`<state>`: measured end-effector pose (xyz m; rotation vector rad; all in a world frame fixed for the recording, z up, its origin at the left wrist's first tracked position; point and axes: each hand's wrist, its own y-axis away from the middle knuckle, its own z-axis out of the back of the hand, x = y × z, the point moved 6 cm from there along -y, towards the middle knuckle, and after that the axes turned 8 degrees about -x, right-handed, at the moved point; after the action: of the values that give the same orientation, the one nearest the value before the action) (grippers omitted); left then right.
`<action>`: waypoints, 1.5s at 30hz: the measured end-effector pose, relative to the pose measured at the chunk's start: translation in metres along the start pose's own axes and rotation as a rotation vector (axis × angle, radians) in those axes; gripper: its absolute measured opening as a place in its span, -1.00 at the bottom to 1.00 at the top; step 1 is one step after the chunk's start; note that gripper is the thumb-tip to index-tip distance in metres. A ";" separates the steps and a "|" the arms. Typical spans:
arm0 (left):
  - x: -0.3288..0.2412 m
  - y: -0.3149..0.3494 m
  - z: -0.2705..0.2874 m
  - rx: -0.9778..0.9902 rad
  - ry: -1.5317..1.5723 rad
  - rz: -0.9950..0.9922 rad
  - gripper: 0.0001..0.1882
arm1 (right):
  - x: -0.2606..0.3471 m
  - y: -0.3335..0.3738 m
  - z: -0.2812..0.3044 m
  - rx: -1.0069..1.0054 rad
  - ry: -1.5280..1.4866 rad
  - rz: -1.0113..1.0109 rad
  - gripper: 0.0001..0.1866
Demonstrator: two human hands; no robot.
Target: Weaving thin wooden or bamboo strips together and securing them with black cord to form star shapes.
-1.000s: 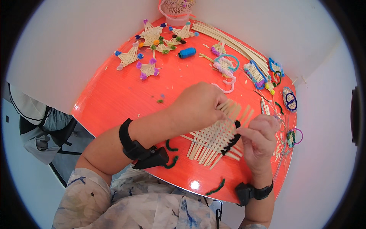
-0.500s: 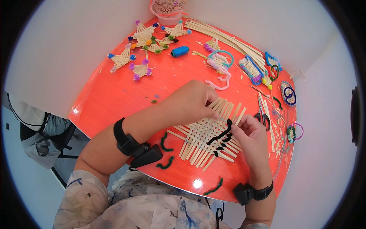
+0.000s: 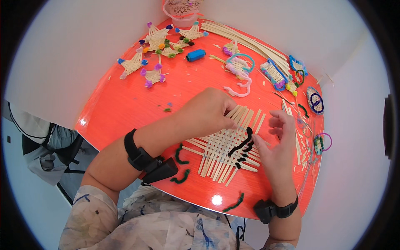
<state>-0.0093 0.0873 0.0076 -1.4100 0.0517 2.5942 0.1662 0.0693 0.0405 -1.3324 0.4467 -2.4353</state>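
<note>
A flat mat woven from pale bamboo-like strips lies tilted in front of me, loose strip ends sticking out round it. My left hand pinches its upper edge between thumb and fingers. Black fuzzy pipe cleaner winds through the mat's right side, with one long end lying over the weave. Just right of that end is my right hand, thumb and fingers apart and nothing between them. Short dark green pipe cleaner pieces lie near the table's front edge.
The red table holds several woven stars, a blue thread spool and pipe-cleaner-edged woven pieces. A strip bundle runs along the back. Strip scraps lie right. A pink basket stands behind.
My right hand has let go of the black pipe cleaner's upper end and opened, moving slightly up and right. The mat has shifted a little; my left hand keeps its pinch.
</note>
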 end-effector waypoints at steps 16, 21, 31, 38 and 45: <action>-0.012 0.005 0.000 -0.042 -0.093 -0.045 -0.79 | 0.033 0.011 -0.007 0.093 0.298 0.627 -0.78; -0.020 0.008 -0.002 -0.011 0.056 -0.035 -0.80 | 0.010 0.006 0.007 -0.046 0.008 0.152 -0.85; -0.024 0.011 -0.016 0.042 -0.024 -0.182 -0.79 | 0.012 0.004 0.010 -0.018 -0.015 0.213 -0.90; -0.026 0.019 -0.038 0.208 -0.014 -0.246 -0.83 | 0.013 -0.006 0.024 -0.055 -0.055 0.153 -0.86; -0.021 0.014 -0.029 0.201 0.083 -0.119 -0.85 | 0.005 -0.006 0.014 0.086 -0.211 -0.011 -0.87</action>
<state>0.0230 0.0671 0.0083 -1.4019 0.2267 2.3599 0.1746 0.0712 0.0542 -1.5366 0.2783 -2.2619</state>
